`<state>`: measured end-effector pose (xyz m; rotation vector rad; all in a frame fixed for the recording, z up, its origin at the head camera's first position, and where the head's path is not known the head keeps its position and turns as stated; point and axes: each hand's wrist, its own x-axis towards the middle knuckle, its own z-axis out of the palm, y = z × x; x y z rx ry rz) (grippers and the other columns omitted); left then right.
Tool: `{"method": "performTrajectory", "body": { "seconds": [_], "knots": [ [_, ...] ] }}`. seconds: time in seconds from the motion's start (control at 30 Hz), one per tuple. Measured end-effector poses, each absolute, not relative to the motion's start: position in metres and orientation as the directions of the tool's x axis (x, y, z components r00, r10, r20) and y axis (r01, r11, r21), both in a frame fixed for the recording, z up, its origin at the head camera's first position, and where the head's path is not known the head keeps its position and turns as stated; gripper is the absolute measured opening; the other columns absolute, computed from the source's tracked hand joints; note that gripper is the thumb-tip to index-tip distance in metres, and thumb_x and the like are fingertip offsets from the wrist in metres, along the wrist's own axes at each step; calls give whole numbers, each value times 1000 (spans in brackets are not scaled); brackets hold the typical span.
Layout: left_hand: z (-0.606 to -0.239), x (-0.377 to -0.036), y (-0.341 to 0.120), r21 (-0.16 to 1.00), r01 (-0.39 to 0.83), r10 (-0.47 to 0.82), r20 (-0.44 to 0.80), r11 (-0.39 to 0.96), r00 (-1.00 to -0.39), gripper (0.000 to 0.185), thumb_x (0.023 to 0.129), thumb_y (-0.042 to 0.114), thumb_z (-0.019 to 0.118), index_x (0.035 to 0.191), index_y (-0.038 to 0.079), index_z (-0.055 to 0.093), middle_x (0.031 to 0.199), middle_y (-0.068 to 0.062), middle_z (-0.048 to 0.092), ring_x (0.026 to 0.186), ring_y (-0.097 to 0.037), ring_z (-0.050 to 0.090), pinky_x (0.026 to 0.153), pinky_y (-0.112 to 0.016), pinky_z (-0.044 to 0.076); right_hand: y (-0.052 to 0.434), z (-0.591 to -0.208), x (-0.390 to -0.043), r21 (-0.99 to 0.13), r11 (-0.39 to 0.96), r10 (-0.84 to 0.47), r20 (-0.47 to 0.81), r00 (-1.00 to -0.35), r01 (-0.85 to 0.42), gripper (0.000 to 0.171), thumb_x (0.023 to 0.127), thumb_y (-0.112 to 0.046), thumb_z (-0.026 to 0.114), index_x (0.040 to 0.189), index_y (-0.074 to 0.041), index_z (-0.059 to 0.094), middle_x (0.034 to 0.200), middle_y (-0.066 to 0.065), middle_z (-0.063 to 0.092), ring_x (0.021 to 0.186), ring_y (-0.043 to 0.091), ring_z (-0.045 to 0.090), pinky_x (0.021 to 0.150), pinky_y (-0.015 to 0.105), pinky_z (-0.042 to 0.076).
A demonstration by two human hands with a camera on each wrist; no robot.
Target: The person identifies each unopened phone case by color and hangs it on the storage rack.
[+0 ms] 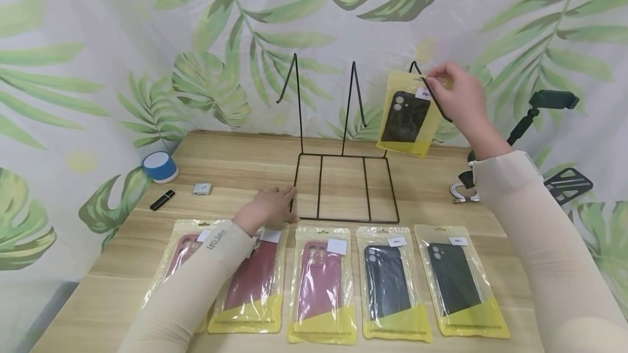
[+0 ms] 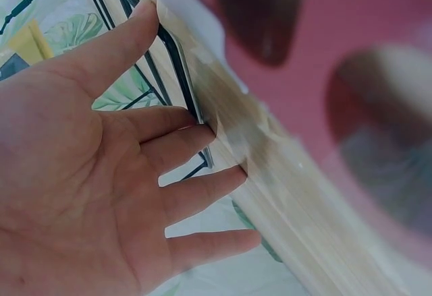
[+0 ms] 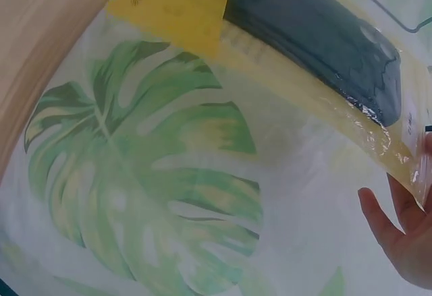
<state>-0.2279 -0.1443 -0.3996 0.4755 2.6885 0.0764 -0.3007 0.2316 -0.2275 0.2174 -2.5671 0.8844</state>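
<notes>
At the top edge of a yellow-and-clear bag with a black phone case (image 1: 406, 116) in it, my right hand (image 1: 458, 97) pinches the corner. The bag hangs upright at the right hook (image 1: 436, 99) of a black wire display rack (image 1: 343, 156); the hook's wire passes in front of the bag's top. In the right wrist view the bagged case (image 3: 317, 40) slants across the top, fingers at its end. My left hand (image 1: 267, 208) rests at the rack base's front left corner. In the left wrist view its fingers (image 2: 202, 195) are straight and spread, thumb and forefinger touching the wire.
Bagged phone cases lie in a front row: pink ones (image 1: 319, 282), a dark blue one (image 1: 387, 282) and a black one (image 1: 453, 279). A blue-and-white round device (image 1: 160, 166), black stick (image 1: 162, 200) and small silver device (image 1: 202, 189) are left. A white cable (image 1: 463, 194) and phone stand (image 1: 525, 124) are right.
</notes>
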Motion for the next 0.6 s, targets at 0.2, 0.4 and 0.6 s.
{"method": "performTrajectory", "body": {
  "seconds": [0.2,0.4,0.6],
  "knots": [
    [-397,-227,-143,147,308,341,-376,940,-862,85,94,47,62,157,4,23,164,-10,24,147,-45,27,118,-64,22,225,-223,-315,-539,799,-6,435,-900,-266,37,103,-32,51,123,-2,59,132,17,64,126,36,56,110,51,39],
    [-395,-226,-142,139,306,336,-384,942,-860,85,94,47,62,157,4,24,164,-10,23,148,-44,26,117,-63,25,222,-223,-325,-536,809,18,431,-902,-240,36,104,-33,51,122,-3,58,133,17,64,126,38,56,109,51,39],
    [-395,-226,-143,116,307,327,-391,945,-860,84,95,48,62,157,5,24,164,-9,25,148,-42,27,116,-62,29,221,-223,-332,-536,816,27,407,-913,-215,40,104,-37,48,126,-4,57,136,16,62,126,38,55,108,52,40]
  ]
}}
